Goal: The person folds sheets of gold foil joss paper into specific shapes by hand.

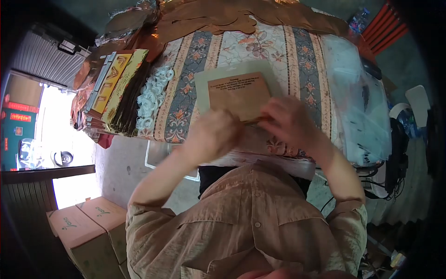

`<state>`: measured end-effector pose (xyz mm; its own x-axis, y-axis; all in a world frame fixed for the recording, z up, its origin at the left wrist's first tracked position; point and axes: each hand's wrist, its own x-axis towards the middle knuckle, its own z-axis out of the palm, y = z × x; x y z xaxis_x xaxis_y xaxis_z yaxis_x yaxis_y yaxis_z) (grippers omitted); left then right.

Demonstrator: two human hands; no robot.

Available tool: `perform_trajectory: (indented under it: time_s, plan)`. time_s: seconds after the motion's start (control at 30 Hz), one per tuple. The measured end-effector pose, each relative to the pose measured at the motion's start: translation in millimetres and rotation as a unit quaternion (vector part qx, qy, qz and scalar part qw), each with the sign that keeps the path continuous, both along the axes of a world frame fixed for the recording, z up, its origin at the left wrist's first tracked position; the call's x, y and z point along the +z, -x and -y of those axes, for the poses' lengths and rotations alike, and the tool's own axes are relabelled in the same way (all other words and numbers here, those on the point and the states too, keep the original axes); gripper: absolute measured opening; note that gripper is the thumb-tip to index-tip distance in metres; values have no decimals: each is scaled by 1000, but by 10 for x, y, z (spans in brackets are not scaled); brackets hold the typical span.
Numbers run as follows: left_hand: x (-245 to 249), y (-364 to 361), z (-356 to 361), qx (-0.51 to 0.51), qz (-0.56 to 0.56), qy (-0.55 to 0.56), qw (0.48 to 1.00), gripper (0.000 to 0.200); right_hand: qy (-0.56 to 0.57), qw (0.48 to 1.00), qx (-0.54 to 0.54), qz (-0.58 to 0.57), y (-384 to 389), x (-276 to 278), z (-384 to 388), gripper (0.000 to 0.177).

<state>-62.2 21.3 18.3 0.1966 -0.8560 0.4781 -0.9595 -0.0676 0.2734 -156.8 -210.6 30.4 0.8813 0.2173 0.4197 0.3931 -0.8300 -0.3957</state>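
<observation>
Card (239,94), one, touched by left hand (213,136), right hand (289,122).

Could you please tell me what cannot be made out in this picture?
All in the head view:
- Print on the brown card: too small and blurred to read.
- The card's lower edge: covered by the left hand and right hand. Motion blur hides any grip.
- Contents of the clear bags: washed out by glare.
- Cardboard boxes: cut off by the dark lens rim.
</observation>
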Motion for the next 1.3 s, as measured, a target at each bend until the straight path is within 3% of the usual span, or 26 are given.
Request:
perform_trajectory:
  time_s: [0.07, 0.37, 0.87, 1.03, 1.1, 1.17, 1.3]
  plan:
    - [-101, 194, -22, 4, 10, 11, 1000, 27, 43, 997, 13, 57, 20, -74, -109, 21]
    - [-428, 473, -46, 75, 13, 75, 994, 30, 189, 981, -27, 20, -10, -74, -475, 9]
    - [-338, 444, -55, 63, 0, 64, 996, 38, 190, 980, -37, 53, 69, -165, -473, 11]
    - [-5, 430, -16, 65, -35, -28, 997, 33, 164, 985, -44, 33, 356, -46, -151, 17]
    - [73, 211, 66, 33, -30, -12, 999, 31, 147, 986, -68, 30, 440, 41, 116, 18]
    - [245, 94, 295, 46, -38, 2, 998, 31, 171, 970, -173, -7, 461, 158, 485, 16]
    - [55, -136, 612, -20, -44, -41, 998, 32, 182, 927, -328, -17, 465, 364, 1385, 14]
